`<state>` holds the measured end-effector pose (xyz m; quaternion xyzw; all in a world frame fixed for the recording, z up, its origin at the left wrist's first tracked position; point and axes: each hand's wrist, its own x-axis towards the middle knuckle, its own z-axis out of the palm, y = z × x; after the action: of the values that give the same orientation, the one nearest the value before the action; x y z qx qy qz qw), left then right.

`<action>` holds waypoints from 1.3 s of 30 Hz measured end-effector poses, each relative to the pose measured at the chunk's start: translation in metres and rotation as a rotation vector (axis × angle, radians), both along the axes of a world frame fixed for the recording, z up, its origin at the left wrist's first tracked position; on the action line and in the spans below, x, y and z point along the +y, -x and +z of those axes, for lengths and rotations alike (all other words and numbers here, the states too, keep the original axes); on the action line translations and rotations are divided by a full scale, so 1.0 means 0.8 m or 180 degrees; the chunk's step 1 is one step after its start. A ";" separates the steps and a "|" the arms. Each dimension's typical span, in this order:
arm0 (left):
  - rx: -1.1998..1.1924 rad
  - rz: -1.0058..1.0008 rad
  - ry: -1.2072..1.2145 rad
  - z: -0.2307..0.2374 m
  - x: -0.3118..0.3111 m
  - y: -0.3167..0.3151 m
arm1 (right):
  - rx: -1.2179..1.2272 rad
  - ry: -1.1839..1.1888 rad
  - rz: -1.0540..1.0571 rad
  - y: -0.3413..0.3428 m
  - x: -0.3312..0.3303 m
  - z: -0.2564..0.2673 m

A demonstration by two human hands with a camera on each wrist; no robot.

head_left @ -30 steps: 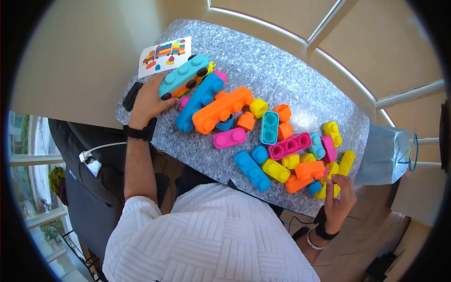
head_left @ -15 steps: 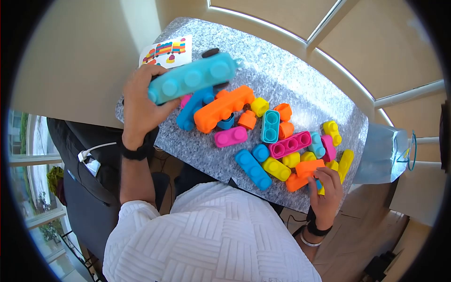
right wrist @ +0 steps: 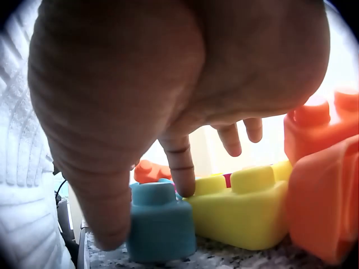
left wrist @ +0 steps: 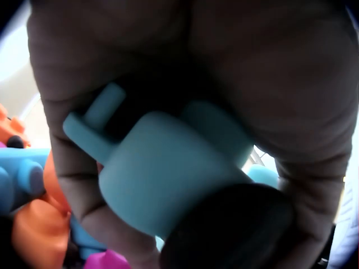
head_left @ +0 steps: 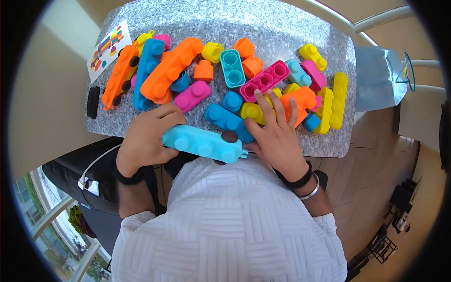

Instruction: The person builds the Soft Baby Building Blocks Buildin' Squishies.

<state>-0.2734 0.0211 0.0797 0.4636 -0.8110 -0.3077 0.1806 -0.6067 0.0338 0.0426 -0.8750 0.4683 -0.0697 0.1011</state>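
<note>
My left hand point(head_left: 152, 138) grips one end of a light blue wheeled toy car base point(head_left: 204, 142), held over the table's near edge with its studs up. A hook shows at its free end, and a dark wheel point(left wrist: 227, 230) fills the lower left wrist view. My right hand point(head_left: 280, 145) reaches over the blocks with fingers spread. In the right wrist view its thumb lies beside a blue block point(right wrist: 160, 221), and the index fingertip comes down between that block and a yellow block point(right wrist: 241, 207). An orange block point(head_left: 298, 104) sits by the other fingers.
An orange wheeled base point(head_left: 120, 77) lies at the left beside a printed picture card point(head_left: 108, 49) and a black object point(head_left: 93, 102). Long blue and orange blocks point(head_left: 171, 70), plus several smaller ones, spread across the speckled table. A translucent bag point(head_left: 378, 77) hangs off the right edge.
My left hand has lifted the light blue base from beside the card and brought it to the near edge. My right hand has moved left from the orange and yellow blocks to the blue block.
</note>
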 end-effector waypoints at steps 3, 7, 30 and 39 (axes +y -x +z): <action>-0.0281 -0.0446 -0.0585 -0.010 0.000 0.007 | -0.0100 0.0077 0.0127 -0.005 -0.009 -0.005; -0.0192 -0.0436 -0.0302 -0.046 0.001 0.022 | -0.0176 0.0274 0.0166 -0.004 -0.034 -0.012; -0.0889 0.0687 0.0742 -0.072 -0.032 0.073 | 0.0575 0.0470 -0.0799 0.050 -0.033 0.022; -0.0950 0.0993 0.0713 -0.083 -0.058 0.099 | 0.0843 0.0745 -0.0603 0.066 -0.045 -0.019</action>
<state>-0.3526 -0.0250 0.0134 0.6007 -0.7763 -0.1123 0.1544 -0.6598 -0.0018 0.0274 -0.8344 0.5463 -0.0171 -0.0708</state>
